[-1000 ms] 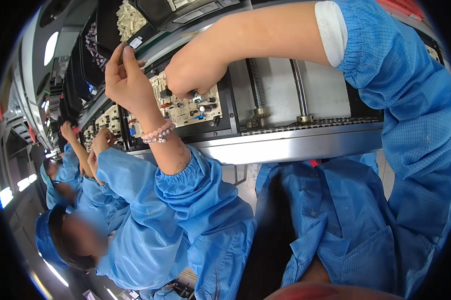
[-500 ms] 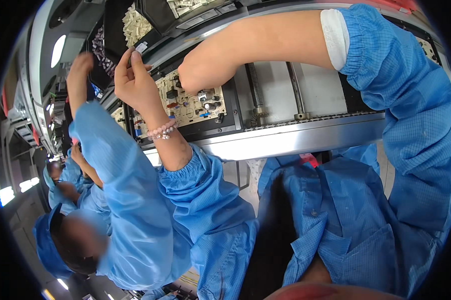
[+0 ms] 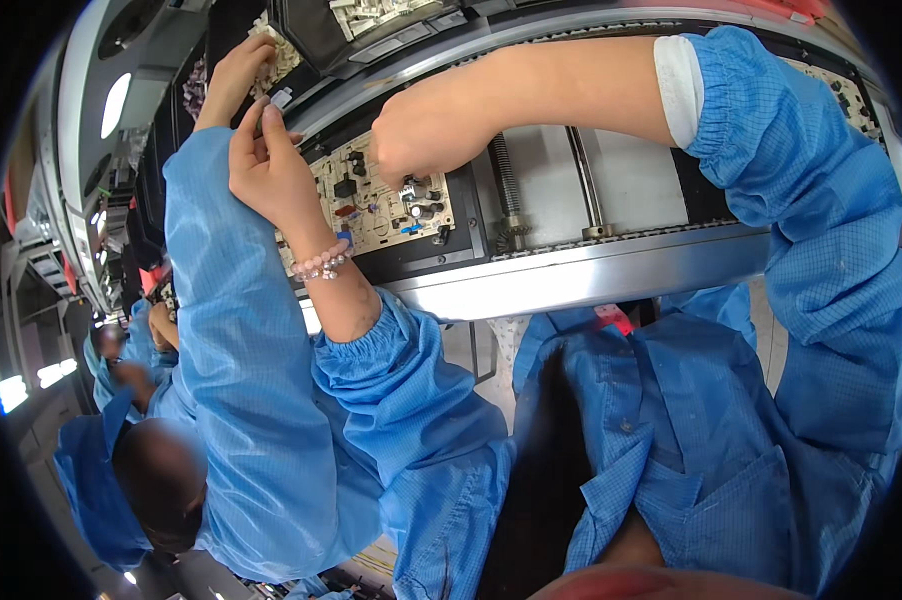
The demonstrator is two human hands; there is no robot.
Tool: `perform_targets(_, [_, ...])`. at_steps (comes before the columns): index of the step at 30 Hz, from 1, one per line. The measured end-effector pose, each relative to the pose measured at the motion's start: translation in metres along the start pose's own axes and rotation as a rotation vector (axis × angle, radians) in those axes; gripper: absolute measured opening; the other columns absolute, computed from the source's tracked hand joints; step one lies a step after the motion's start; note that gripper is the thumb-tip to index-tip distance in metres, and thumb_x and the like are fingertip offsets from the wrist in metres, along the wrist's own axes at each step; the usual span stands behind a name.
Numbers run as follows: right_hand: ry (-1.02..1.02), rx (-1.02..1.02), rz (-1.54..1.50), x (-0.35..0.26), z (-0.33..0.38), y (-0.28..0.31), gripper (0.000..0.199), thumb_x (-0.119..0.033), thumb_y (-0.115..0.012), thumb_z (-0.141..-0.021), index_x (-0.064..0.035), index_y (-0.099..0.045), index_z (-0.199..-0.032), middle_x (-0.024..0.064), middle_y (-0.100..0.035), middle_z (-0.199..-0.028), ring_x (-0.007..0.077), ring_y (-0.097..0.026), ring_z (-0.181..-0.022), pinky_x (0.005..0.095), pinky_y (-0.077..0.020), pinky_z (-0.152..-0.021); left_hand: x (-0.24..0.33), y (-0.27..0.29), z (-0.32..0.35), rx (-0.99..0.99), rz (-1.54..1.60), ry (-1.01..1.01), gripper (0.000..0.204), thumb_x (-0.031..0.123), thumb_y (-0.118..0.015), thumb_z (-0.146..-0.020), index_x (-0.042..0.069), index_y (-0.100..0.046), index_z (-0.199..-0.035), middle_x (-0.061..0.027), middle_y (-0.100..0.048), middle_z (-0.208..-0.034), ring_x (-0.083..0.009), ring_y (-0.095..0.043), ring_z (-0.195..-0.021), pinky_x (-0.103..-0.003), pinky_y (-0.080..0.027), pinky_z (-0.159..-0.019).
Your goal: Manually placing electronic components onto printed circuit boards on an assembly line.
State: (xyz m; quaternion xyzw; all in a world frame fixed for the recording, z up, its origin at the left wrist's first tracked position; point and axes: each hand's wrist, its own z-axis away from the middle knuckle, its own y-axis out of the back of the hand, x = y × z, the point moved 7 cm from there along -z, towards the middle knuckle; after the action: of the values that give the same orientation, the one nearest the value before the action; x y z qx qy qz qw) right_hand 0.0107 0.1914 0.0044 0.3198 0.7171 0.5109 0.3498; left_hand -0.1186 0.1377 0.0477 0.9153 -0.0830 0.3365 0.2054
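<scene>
My left hand [image 3: 273, 172], with a beaded bracelet at the wrist, pinches a small white plastic connector [image 3: 282, 97] between thumb and fingertips, above the far left edge of a circuit board. My right hand [image 3: 426, 135] is curled downward over the far right part of that tan circuit board [image 3: 376, 228]. Its fingertips are hidden behind the hand, so anything in them cannot be seen. Black, silver and blue components stand on the board near it, among them a silver metal part [image 3: 408, 192].
A co-worker's hand [image 3: 239, 80] reaches into a black bin of cream-coloured parts [image 3: 283, 60], close beyond my left hand. Purple parts [image 3: 193, 92] lie in another bin. A metal conveyor rail [image 3: 531, 283] runs along the near side; a threaded rod [image 3: 508, 185] lies right of the board.
The co-worker's hand has swung rightward from near the purple parts into the cream parts. My right hand has shifted slightly right over the board. My left hand stays nearly still.
</scene>
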Motion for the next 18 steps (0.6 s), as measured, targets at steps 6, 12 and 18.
perform_targets(6, [-0.053, -0.004, 0.051, -0.008, 0.010, 0.002, 0.016, -0.005, -0.058, -0.076, 0.0015, -0.065, -0.089, 0.0163, -0.063, -0.086, 0.0328, -0.063, -0.087, 0.0409, -0.0522, -0.075, 0.015, 0.001, 0.002, -0.006, 0.011, -0.010, 0.016, 0.007, -0.062, -0.089, -0.004, -0.067, -0.099, -0.0064, -0.066, -0.080, -0.0064, -0.057, -0.059, -0.020, -0.048, -0.053])
perform_targets(12, [-0.175, -0.049, -0.043, -0.024, 0.020, 0.022, 0.019, -0.007, -0.056, -0.079, -0.0001, -0.066, -0.093, 0.0175, -0.066, -0.088, 0.0342, -0.064, -0.087, 0.0417, -0.0523, -0.076, 0.025, 0.003, 0.003, -0.043, 0.020, 0.013, 0.015, 0.007, -0.062, -0.089, -0.004, -0.067, -0.099, -0.0055, -0.066, -0.081, -0.0060, -0.056, -0.059, -0.019, -0.047, -0.053])
perform_targets(18, [-0.326, 0.007, -0.177, -0.017, 0.020, 0.023, 0.028, -0.006, -0.056, -0.078, -0.0032, -0.068, -0.104, 0.0188, -0.068, -0.092, 0.0337, -0.065, -0.085, 0.0413, -0.0528, -0.075, 0.022, 0.003, 0.003, -0.041, 0.063, 0.011, 0.016, 0.008, -0.062, -0.089, -0.004, -0.067, -0.099, -0.0050, -0.065, -0.080, -0.0059, -0.056, -0.059, -0.019, -0.046, -0.053])
